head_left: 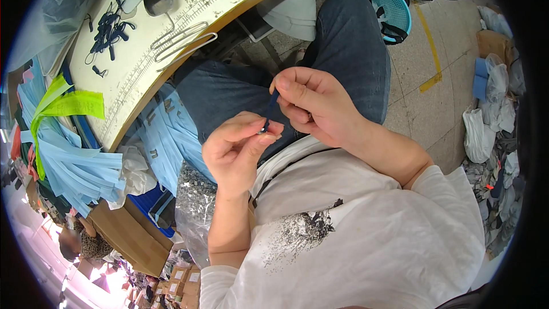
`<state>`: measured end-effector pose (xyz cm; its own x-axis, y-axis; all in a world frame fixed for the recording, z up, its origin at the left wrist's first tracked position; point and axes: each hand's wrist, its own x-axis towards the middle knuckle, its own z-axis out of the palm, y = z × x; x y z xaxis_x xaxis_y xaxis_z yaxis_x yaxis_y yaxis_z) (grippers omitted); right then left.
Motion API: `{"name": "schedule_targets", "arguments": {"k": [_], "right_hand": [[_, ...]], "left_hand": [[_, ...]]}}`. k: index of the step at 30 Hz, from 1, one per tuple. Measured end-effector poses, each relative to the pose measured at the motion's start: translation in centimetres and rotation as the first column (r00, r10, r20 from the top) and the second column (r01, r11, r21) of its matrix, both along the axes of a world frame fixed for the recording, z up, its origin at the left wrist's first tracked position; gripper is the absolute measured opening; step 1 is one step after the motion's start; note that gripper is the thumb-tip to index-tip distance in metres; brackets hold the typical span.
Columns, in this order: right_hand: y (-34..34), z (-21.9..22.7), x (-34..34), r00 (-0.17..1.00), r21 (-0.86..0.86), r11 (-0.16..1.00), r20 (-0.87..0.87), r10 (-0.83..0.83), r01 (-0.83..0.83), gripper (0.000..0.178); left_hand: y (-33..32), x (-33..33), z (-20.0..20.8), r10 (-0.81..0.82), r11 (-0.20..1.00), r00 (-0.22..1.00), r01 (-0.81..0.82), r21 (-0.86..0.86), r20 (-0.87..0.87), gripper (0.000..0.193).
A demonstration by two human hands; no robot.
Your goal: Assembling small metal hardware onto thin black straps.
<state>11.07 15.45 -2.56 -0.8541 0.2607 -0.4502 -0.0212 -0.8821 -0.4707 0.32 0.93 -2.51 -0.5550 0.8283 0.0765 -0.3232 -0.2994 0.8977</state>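
Note:
Over my lap, my left hand [235, 147] and my right hand [318, 100] are close together, both with their fingers pinched. A short navy strap [274, 99] stretches between them. My right fingertips pinch its upper end, and my left thumb and forefinger close on its lower end. A small shiny bit shows at the left fingertips; its kind is too small to make out. To the upper left, on the table, a pile of similar dark navy cord pieces [108, 31] lies loose, with one small piece [99, 71] apart from it.
A cream table [134, 57] with printed ruler marks curves along the upper left. It carries a bent metal wire rack [180, 43]. Light blue fabric strips [74, 154] with a neon-green band [54, 106] hang beside it. A turquoise basket [394, 14] stands on the floor; bags lie at right.

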Motion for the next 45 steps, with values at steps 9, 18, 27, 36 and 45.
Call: {"name": "schedule_targets", "arguments": {"k": [9,18,27,36,45], "right_hand": [[0.0,0.0,0.1,0.999,0.029,0.999,-0.031,-0.043,0.044,0.018],[-0.1,0.2,0.0,0.999,0.046,0.998,0.001,-0.049,0.049,0.018],[-0.2,0.2,0.0,0.999,0.054,0.998,-0.038,-0.005,0.007,0.02],[-0.2,0.5,-0.3,1.0,0.058,0.998,0.006,0.027,-0.027,0.024],[0.2,0.5,0.2,0.996,0.136,0.986,0.0,-0.094,0.093,0.022]], "left_hand": [[0.7,0.9,0.3,0.146,0.911,0.934,-0.256,-0.324,-0.327,0.029],[1.4,0.9,0.6,0.21,0.903,0.778,-0.386,-0.187,-0.592,0.025],[0.7,0.8,0.2,0.203,0.969,0.916,-0.239,-0.063,-0.345,0.028],[0.9,1.2,0.3,0.092,0.995,0.977,-0.099,-0.027,-0.192,0.029],[1.6,1.5,1.4,0.165,0.896,0.918,-0.293,-0.334,-0.361,0.028]]}}
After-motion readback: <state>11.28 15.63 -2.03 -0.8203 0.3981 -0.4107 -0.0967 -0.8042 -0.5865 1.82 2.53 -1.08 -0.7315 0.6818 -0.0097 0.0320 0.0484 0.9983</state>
